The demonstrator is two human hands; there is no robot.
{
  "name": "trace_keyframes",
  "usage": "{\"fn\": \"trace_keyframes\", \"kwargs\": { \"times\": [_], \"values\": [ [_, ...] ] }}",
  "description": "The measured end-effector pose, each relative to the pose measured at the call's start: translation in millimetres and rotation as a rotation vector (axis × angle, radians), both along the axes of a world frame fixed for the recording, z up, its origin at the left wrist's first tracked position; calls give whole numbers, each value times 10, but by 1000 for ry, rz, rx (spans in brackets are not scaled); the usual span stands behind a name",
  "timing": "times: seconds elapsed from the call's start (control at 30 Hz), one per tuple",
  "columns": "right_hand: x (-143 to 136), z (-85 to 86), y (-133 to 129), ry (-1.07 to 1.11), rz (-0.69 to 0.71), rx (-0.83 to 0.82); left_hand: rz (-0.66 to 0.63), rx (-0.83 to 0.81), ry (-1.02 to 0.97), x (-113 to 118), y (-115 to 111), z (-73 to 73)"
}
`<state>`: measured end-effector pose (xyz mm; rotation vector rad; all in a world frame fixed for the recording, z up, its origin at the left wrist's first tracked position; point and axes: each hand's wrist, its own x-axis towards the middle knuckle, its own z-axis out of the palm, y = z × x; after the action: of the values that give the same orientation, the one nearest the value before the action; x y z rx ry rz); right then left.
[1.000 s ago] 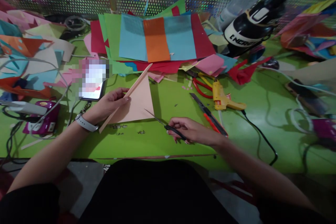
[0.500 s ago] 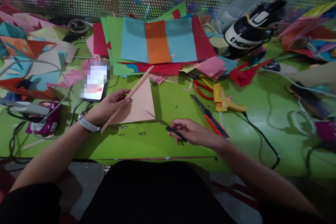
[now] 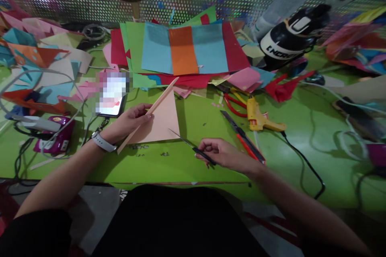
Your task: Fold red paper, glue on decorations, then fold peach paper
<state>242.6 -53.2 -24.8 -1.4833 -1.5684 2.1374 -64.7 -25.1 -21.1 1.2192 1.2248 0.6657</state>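
Note:
My left hand point(image 3: 134, 119) pinches the folded edge of a peach paper sheet point(image 3: 164, 122), folded to a rough triangle with a narrow strip along its slanting side. In my right hand point(image 3: 218, 153) is a pair of scissors point(image 3: 204, 155) with black handles. Their thin blades point up and left and overlap the paper's lower right corner; whether they cut into it I cannot tell. Small dark bits point(image 3: 140, 147) lie on the green table point(image 3: 193, 170) just below the paper.
To the right lie a red utility knife point(image 3: 244, 138), a yellow glue gun point(image 3: 259, 116) and red-handled pliers point(image 3: 233, 104). A phone point(image 3: 111, 96) is at the left. Coloured paper sheets point(image 3: 208, 48) and a black bottle point(image 3: 285, 42) stand behind. Cables cross both sides.
The whole view has shifted slightly, so everything appears a little further right and lower. My hands, the paper and the scissors keep nearly the same positions relative to each other.

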Motion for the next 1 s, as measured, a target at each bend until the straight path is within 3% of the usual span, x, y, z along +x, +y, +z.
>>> {"fn": "trace_keyframes", "kwargs": {
  "times": [1.0],
  "values": [
    [-129,-7,-8,49,-37,-28,4,-3,-51,36,-55,28]
  ]
}}
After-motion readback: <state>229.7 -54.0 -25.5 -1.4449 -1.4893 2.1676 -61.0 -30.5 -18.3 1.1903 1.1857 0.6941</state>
